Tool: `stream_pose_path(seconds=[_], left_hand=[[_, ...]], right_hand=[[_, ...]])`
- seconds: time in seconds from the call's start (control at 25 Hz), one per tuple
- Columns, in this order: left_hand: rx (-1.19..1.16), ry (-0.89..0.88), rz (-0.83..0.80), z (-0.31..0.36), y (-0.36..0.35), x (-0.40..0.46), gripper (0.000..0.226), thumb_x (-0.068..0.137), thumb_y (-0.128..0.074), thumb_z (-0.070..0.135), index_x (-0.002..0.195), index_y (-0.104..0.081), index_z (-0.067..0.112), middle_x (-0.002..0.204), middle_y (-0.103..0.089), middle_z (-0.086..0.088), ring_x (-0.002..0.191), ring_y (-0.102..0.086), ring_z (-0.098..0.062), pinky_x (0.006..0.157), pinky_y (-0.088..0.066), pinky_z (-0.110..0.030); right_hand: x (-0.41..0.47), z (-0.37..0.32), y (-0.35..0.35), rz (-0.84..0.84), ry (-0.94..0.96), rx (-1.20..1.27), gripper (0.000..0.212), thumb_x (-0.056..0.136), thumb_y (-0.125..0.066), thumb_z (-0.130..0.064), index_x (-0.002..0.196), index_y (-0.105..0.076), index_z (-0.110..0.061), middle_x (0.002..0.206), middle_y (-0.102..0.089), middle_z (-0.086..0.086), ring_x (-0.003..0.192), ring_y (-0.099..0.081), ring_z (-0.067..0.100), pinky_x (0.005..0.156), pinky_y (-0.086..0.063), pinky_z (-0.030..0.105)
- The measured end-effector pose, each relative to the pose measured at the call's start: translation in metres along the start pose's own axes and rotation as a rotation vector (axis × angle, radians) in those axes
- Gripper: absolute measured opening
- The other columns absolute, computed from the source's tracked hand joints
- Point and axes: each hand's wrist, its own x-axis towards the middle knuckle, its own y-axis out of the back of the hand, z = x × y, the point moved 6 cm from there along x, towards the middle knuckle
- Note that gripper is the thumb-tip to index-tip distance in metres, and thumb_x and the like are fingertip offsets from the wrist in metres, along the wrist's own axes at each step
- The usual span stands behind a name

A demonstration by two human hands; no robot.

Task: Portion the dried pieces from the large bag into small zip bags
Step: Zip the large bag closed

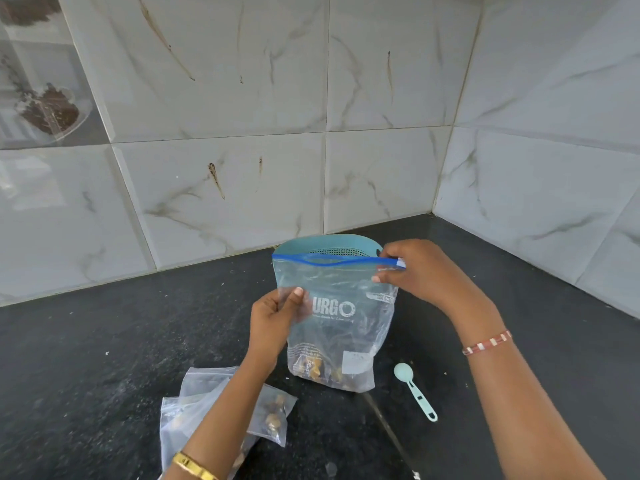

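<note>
I see both forearms reaching forward, my left hand point(277, 320) raised with thumb and fingers pinching in front of it, my right hand point(415, 271) higher and further out, its thumb and fingertips pinched together, palm turned inward and wrist slightly bent.

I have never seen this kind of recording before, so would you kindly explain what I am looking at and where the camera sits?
There is no machine here: a person wears a camera on the head, looking down at their own two hands. The left hand pinches the side of a large clear bag standing on a dark counter; the right hand holds the end of its blue zip strip. A few dried pieces lie at the bag's bottom. Small zip bags, one with pieces inside, lie under the left forearm. A light green spoon lies to the right, and a teal strainer stands behind the bag.
</note>
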Motion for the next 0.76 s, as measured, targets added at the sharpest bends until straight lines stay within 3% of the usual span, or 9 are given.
stream_pose_path(seconds=[0.12,0.24,0.36,0.44,0.52,0.64,0.76], left_hand=[[0.04,-0.045,0.077,0.009,0.007,0.005,0.014,0.086,-0.062,0.007,0.098,-0.062,0.013,0.084,-0.073,0.001,0.076,-0.069,-0.01,0.07,-0.053,-0.019],[0.27,-0.236,0.201,0.039,0.011,0.003,0.057,0.08,-0.07,0.01,0.13,-0.042,0.016,0.118,-0.056,-0.001,0.105,-0.058,-0.015,0.088,-0.047,-0.02],[0.47,-0.493,0.279,0.075,0.005,-0.006,0.068,0.08,-0.07,0.012,0.138,-0.035,0.016,0.136,-0.046,-0.004,0.125,-0.043,-0.013,0.106,-0.036,-0.032],[0.693,-0.678,0.239,0.089,-0.012,-0.013,0.053,0.082,-0.059,0.018,0.132,-0.043,0.015,0.134,-0.049,-0.005,0.128,-0.04,-0.017,0.114,-0.023,-0.048],[0.832,-0.775,0.15,0.094,-0.032,-0.016,0.043,0.083,-0.047,0.023,0.125,-0.051,0.016,0.126,-0.059,-0.005,0.127,-0.045,-0.023,0.115,-0.01,-0.051],[0.83,-0.761,-0.01,0.096,-0.057,-0.018,0.041,0.088,-0.039,0.03,0.119,-0.059,0.014,0.114,-0.068,-0.002,0.11,-0.061,-0.02,0.115,-0.008,-0.047],[0.883,-0.799,-0.066,0.094,-0.069,-0.015,0.033,0.089,-0.049,0.034,0.109,-0.067,0.015,0.102,-0.072,-0.002,0.097,-0.067,-0.019,0.113,-0.013,-0.051]], right_hand=[[-0.005,0.016,0.005,0.014,-0.081,0.214,0.009,0.08,-0.069,-0.022,0.086,-0.065,-0.017,0.086,-0.065,-0.001,0.074,-0.059,0.017,0.062,-0.043,0.021],[-0.009,0.02,0.002,0.057,-0.124,0.439,0.011,0.079,-0.07,-0.016,0.089,-0.067,-0.011,0.083,-0.068,-0.003,0.072,-0.062,0.017,0.067,-0.048,0.022],[-0.012,0.021,-0.002,0.157,-0.187,0.566,0.02,0.077,-0.072,-0.014,0.092,-0.063,-0.005,0.08,-0.071,0.001,0.063,-0.064,0.016,0.07,-0.053,0.022],[-0.013,0.018,-0.004,0.21,-0.204,0.602,0.021,0.076,-0.073,-0.014,0.089,-0.061,-0.002,0.074,-0.069,-0.001,0.054,-0.059,0.012,0.063,-0.052,0.019],[-0.014,0.01,-0.005,0.226,-0.194,0.611,0.019,0.076,-0.073,-0.014,0.086,-0.061,-0.004,0.071,-0.067,-0.006,0.05,-0.058,0.009,0.055,-0.051,0.011],[-0.015,0.001,-0.004,0.247,-0.163,0.623,0.018,0.075,-0.074,-0.013,0.083,-0.06,-0.005,0.067,-0.065,-0.01,0.046,-0.059,0.004,0.051,-0.047,0.007],[-0.018,-0.001,-0.004,0.297,-0.152,0.654,0.018,0.074,-0.074,-0.012,0.082,-0.059,-0.008,0.065,-0.067,-0.006,0.047,-0.059,0.003,0.054,-0.049,0.012]])
